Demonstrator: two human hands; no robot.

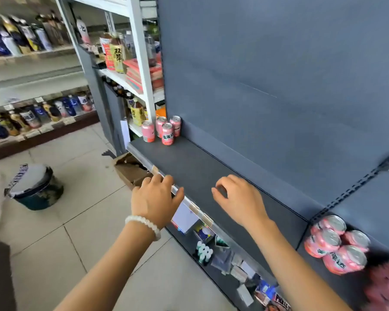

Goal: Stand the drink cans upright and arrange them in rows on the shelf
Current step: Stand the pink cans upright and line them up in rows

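At the shelf's (pixel 200 173) far left corner four upright cans (pixel 167 134) stand close together, both hands empty, left hand (pixel 154 199) over the front edge, right hand (pixel 238 198) loosely curled, so a hurried placement could topple neighbours.

Four pink drink cans (pixel 166 131) stood upright at the shelf's (pixel 202 171) far left end, toward eleven o'clock of the picture's centre. Four more pink cans (pixel 337 245) stood clustered at four o'clock, on the next shelf section; beyond them, at the picture's lower right edge, further pink cans blurred together past counting. Two hands were in view: the left hand (pixel 154 200) and the right hand (pixel 238 198), both empty. One beaded bracelet (pixel 144 225) circled the left wrist. One lidded bucket (pixel 34 187) stood on the floor at nine o'clock, and one open cardboard box (pixel 130 169) lay below the shelf's left end.
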